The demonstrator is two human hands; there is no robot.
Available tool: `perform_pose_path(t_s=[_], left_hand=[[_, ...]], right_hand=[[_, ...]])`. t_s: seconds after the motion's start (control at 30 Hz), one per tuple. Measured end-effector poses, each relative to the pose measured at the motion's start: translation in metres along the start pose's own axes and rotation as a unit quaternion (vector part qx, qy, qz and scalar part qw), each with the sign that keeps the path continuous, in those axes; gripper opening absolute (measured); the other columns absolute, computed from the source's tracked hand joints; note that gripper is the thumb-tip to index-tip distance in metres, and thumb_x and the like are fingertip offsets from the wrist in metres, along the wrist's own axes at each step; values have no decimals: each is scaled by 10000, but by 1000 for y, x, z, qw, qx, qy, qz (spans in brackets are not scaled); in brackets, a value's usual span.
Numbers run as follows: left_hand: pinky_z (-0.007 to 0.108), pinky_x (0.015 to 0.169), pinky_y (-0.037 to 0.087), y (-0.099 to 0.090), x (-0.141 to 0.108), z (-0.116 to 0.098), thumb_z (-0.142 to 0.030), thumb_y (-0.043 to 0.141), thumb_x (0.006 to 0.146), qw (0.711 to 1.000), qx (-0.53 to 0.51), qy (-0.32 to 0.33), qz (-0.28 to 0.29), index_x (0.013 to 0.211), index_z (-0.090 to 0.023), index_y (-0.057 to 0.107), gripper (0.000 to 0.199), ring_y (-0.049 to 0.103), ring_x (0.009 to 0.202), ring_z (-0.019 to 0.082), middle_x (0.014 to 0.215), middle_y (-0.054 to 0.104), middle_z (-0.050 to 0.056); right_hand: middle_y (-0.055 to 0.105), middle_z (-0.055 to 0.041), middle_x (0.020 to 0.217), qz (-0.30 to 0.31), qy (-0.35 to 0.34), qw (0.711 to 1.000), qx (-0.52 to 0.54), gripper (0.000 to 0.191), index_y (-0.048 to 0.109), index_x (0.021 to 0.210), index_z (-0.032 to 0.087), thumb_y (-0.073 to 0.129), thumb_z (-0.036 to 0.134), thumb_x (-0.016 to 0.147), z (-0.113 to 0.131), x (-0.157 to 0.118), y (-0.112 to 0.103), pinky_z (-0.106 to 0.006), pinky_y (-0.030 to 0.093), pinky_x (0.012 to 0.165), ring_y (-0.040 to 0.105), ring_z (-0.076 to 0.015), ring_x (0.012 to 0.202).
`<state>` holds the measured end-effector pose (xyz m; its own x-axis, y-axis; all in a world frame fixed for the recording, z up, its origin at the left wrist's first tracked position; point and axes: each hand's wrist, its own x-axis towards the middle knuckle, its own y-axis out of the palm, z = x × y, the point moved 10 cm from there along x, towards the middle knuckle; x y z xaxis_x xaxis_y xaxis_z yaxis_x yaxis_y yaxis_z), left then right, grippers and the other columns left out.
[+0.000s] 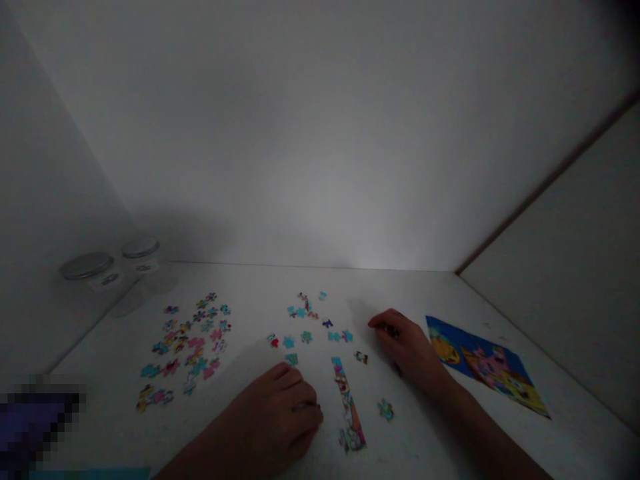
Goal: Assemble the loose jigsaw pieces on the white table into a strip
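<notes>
My left hand [280,417] rests on the white table left of a joined strip of puzzle pieces [349,405], its fingers curled; whatever they hold, if anything, is hidden. Right of centre, my right hand [403,340] has its fingers bent together, with something small and dark partly visible under them that I cannot make out. A lone greenish piece [385,409] lies right of the strip. Between and beyond the hands are several loose pieces, among them a joined blue pair [341,337] and a brown and white piece [361,357].
Many loose pieces [196,343] are spread on the left of the table [250,287]. A colourful picture sheet [487,365] lies at the right. Two clear jars with lids [87,265] [141,247] stand at the back left. White walls enclose the table.
</notes>
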<state>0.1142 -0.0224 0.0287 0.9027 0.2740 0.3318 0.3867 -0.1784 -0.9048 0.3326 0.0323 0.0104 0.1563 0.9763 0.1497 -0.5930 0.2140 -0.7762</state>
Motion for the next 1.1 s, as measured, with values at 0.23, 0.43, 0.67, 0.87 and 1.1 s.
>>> perform_pose_path(t_s=[0.23,0.43,0.67,0.87,1.1], left_hand=[[304,761,384,-1,0,-10,-242,563,885,998,61,17,16,835,-199,586,69,541,757,140,802,630,-18],[300,658,377,-4,-2,-10,-278,566,848,998,52,17,4,751,-194,579,129,520,675,139,706,604,-8],[264,548,335,-47,-10,-5,-177,477,836,983,34,-2,-181,563,-188,466,273,424,511,107,508,474,-22],[209,417,253,-89,-57,84,-268,318,943,865,-94,-290,-400,553,-205,353,397,324,417,84,465,334,-50],[208,411,245,-75,-76,118,-443,359,936,777,-208,-394,-445,683,-184,544,407,309,429,94,482,319,-59]], right_hand=[[613,-44,830,-7,29,1000,-2,231,641,905,209,458,260,774,-20,3,3,-349,476,676,595,-203,730],[632,-46,830,-23,41,999,-4,209,641,877,216,477,274,760,-26,5,0,-332,472,657,600,-201,720],[633,-44,797,-37,66,997,-5,238,648,872,198,465,280,742,-27,6,-7,-329,460,665,594,-194,701],[644,-49,800,-41,72,997,3,240,651,869,192,471,289,744,-32,8,-6,-325,461,673,600,-193,717],[653,-47,801,-31,76,997,6,233,662,872,196,490,278,737,-31,7,-5,-329,459,677,602,-192,708]])
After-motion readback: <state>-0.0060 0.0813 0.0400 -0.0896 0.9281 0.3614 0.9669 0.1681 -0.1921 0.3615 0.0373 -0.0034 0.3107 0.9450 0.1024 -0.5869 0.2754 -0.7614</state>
